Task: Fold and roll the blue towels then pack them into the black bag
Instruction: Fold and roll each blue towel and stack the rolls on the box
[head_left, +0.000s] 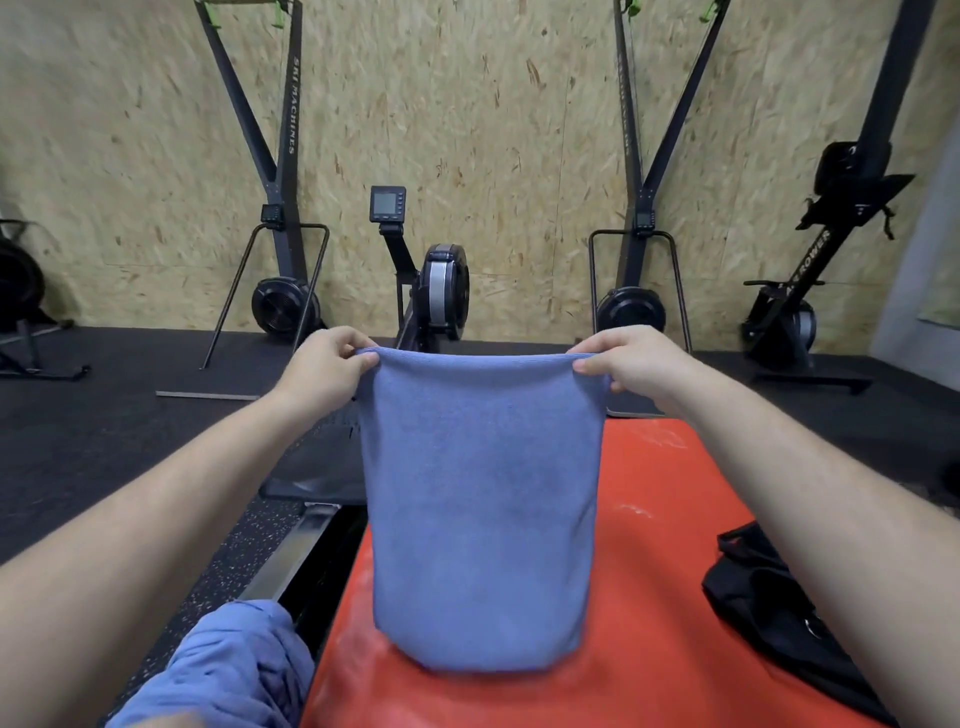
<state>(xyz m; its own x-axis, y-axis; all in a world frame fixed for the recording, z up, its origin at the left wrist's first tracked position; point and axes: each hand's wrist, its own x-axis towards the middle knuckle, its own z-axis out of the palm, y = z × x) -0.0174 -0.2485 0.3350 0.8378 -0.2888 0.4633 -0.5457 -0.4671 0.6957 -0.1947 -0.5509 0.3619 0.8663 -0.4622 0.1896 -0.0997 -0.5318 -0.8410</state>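
**While the towel hangs, the bag waits on the right**

Since the head camera looks straight down both arms, I can read this from the biggest piece inward. Widest is the orange pad, which fills the lower right of the view and serves as the work surface. Over its left half hangs the blue towel, held up as a tall panel with its long axis vertical. Its top edge is stretched level between the two hands and its lower end reaches down to the pad. That end is blurred, so I cannot tell whether it is touching the pad or just above it. The rounded top edge suggests to me that the towel is already doubled over.

The black bag lies slumped on the right side of the pad, partly under the right forearm and well apart from the hanging towel. A second blue towel sits crumpled at the lower left, off the pad's edge and beside the left arm.

The left hand pinches the top left corner of the held towel, fingers curled over the hem. The right hand pinches the top right corner the same way.

My judgement is that the towel has to be laid down lengthwise on the pad for rolling. The finished roll then travels right, so the right hand is the nearer one for packing.
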